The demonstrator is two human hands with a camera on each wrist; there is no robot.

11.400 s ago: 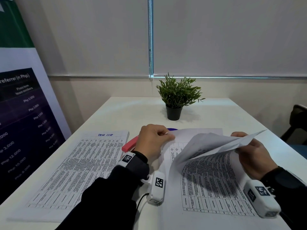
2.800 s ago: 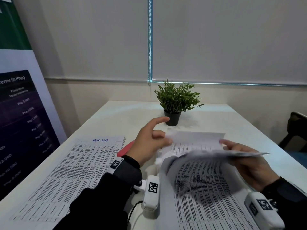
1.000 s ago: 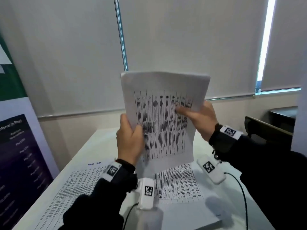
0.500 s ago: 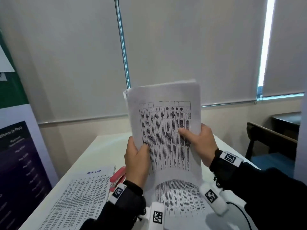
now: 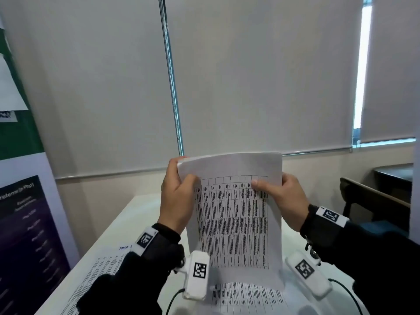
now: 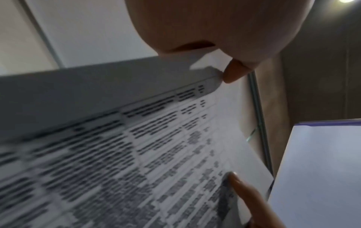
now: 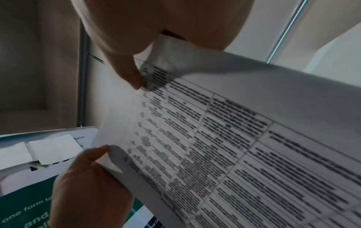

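While left hand [image 5: 176, 196], right hand [image 5: 286, 202] pinch sides, thin table-printed sheets [image 5: 234, 226] curve.

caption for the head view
Left hand and right hand hold a stack of printed sheets upright at a white table.

Pretty plain office room: pale grey roller blinds [image 5: 250, 76] cover the window, and a bright strip of daylight [image 5: 362, 64] leaks through on the right. Beige wall [image 5: 113, 189] underneath, white table [image 5: 136, 212], printed banner [image 5: 22, 223] on the left, dark chair [image 5: 375, 201] off right.
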